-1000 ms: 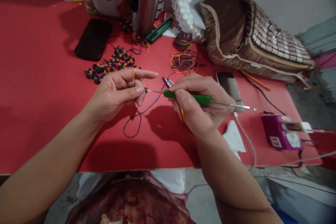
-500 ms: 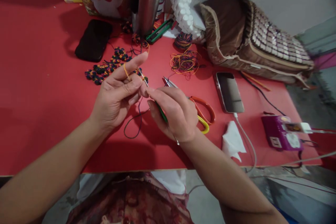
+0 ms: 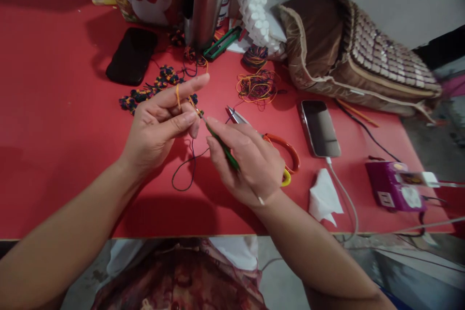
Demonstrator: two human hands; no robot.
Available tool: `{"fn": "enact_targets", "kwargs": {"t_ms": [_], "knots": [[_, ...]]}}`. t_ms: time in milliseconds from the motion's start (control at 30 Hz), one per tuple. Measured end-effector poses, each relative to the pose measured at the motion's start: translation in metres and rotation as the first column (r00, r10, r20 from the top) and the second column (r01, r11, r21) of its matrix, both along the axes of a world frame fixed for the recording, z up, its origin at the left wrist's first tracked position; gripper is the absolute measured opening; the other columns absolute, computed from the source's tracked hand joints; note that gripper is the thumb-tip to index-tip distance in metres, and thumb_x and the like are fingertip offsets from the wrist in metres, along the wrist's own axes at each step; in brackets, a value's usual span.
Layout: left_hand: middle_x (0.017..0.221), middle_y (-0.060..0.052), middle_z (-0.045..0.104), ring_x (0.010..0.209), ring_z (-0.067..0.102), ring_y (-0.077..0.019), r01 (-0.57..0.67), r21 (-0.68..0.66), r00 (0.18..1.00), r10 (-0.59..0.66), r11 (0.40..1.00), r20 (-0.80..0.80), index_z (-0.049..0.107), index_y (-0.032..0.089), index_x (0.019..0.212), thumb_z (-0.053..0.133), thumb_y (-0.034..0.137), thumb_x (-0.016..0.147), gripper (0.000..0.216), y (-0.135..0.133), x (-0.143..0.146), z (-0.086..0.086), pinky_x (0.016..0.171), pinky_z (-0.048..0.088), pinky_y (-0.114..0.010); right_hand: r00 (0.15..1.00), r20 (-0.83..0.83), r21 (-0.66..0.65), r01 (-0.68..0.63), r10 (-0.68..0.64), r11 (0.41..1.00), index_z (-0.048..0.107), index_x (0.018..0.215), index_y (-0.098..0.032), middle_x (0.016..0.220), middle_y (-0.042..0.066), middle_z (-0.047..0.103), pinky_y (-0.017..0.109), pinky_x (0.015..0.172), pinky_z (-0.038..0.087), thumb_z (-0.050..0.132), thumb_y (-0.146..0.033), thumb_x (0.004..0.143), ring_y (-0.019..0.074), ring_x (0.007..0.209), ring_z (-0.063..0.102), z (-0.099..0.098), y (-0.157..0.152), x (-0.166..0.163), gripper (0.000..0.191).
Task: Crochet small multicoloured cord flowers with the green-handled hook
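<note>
A small knot of multicoloured yarn is pinched between the thumb and middle fingertips of the left hand, with an orange strand looped over the extended forefinger and a dark tail hanging below the fingers to the red table. The tip of a green-handled crochet hook is seen right at that knot; the hook is held in the closed fingers of the right hand, pencil-fashion, its shaft slanting back under the palm. Both hands are thus closed on their items, the left forefinger alone being held straight. For the stitch to be worked cleanly, it is judged that even tension should be maintained over the raised forefinger, the knot kept firmly pinched close to the hook tip, and the hook turned rather than pulled so the loop is not split. Just beyond the right knuckles lie scissors; beyond the left fingertips lie finished crochet pieces, and further off a loose tangle of thread and a phone.
</note>
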State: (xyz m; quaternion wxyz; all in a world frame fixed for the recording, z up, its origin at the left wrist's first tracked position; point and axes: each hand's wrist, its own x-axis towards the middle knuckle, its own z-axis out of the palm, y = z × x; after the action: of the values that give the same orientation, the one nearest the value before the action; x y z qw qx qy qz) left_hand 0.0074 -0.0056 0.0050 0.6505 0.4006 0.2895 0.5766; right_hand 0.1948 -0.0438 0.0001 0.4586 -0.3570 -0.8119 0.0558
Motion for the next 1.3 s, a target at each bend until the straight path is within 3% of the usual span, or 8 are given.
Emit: {"fn": "enact_targets", "kwargs": {"t_ms": [133,233,400,667,867,1000,1133,1300], "knots": [[0.066,0.002,0.069,0.056,0.062,-0.0103,0.029,0.095,0.996,-0.036,0.995,0.080,0.094,0.021,0.120,0.098,0.028,0.089,0.032,0.010,-0.003,-0.008,0.056,0.048,-0.023,0.979,-0.199,-0.096,-0.059,0.039,0.994,0.084,0.133,-0.028,0.102,0.004,0.091,0.031,0.086,0.072,0.074,-0.009,0.106,0.0189,0.086,0.086,0.006,0.006,0.001,0.034],[0.063,0.003,0.067,0.056,0.063,-0.0114,0.112,0.009,0.993,-0.112,0.994,0.037,0.095,0.025,0.117,0.096,0.023,0.086,0.031,0.013,-0.005,-0.007,0.057,0.048,-0.024,0.929,-0.369,-0.178,-0.102,0.030,0.979,0.089,0.125,-0.034,0.082,-0.001,0.083,0.034,0.074,0.066,0.073,-0.011,0.107,0.0152,0.065,0.074,0.008,0.010,0.001,0.033],[0.062,0.003,0.065,0.055,0.059,-0.0097,0.138,-0.043,0.989,-0.136,0.989,0.055,0.096,0.023,0.113,0.090,0.020,0.088,0.026,0.010,-0.009,0.000,0.055,0.046,-0.022,0.850,-0.526,-0.304,-0.189,0.000,0.934,0.092,0.116,-0.032,0.077,-0.002,0.076,0.035,0.068,0.060,0.080,-0.025,0.106,0.0130,0.060,0.062,0.001,0.014,0.006,0.018],[0.055,-0.005,0.063,0.049,0.056,-0.0097,0.320,-0.275,0.946,-0.290,0.907,0.144,0.095,0.008,0.104,0.075,0.004,0.084,0.028,0.009,-0.015,0.008,0.049,0.043,-0.017,0.683,-0.717,-0.561,-0.450,-0.137,0.694,0.094,0.088,-0.026,0.061,-0.003,0.069,0.026,0.042,0.032,0.094,-0.030,0.093,0.0064,0.044,0.040,0.008,0.033,0.023,0.006],[0.054,-0.001,0.060,0.046,0.052,-0.0080,0.460,-0.360,0.888,-0.415,0.812,0.198,0.095,0.010,0.104,0.073,0.004,0.084,0.030,0.009,-0.016,0.011,0.068,0.066,-0.027,0.683,-0.708,-0.647,-0.526,-0.178,0.552,0.092,0.082,-0.025,0.060,-0.001,0.069,0.026,0.040,0.026,0.100,-0.027,0.085,0.0068,0.045,0.040,0.017,0.039,0.033,0.009],[0.051,-0.001,0.057,0.040,0.035,-0.0047,0.534,-0.363,0.845,-0.481,0.764,0.233,0.095,0.009,0.108,0.075,0.006,0.082,0.033,0.009,-0.017,0.009,0.047,0.043,-0.018,0.673,-0.712,-0.676,-0.580,-0.200,0.455,0.090,0.079,-0.023,0.055,-0.002,0.064,0.024,0.041,0.018,0.100,-0.025,0.081,0.0054,0.044,0.037,0.022,0.041,0.034,0.011],[0.049,-0.001,0.054,0.040,0.030,-0.0044,0.564,-0.347,0.825,-0.497,0.749,0.270,0.096,0.011,0.104,0.076,0.007,0.080,0.032,0.009,-0.016,0.005,0.043,0.021,-0.018,0.641,-0.729,-0.677,-0.623,-0.239,0.391,0.087,0.073,-0.021,0.053,-0.005,0.059,0.022,0.041,0.017,0.103,-0.032,0.076,0.0038,0.043,0.034,0.021,0.042,0.030,0.020],[0.055,-0.005,0.065,0.042,0.035,-0.0043,0.552,-0.347,0.830,-0.456,0.759,0.323,0.096,0.014,0.102,0.075,0.004,0.080,0.031,0.007,-0.009,0.001,0.044,0.017,-0.016,0.547,-0.809,-0.587,-0.750,-0.214,0.305,0.089,0.080,-0.021,0.052,-0.005,0.060,0.019,0.039,0.020,0.105,-0.038,0.078,0.0030,0.041,0.034,0.010,0.040,0.020,0.024]]}}
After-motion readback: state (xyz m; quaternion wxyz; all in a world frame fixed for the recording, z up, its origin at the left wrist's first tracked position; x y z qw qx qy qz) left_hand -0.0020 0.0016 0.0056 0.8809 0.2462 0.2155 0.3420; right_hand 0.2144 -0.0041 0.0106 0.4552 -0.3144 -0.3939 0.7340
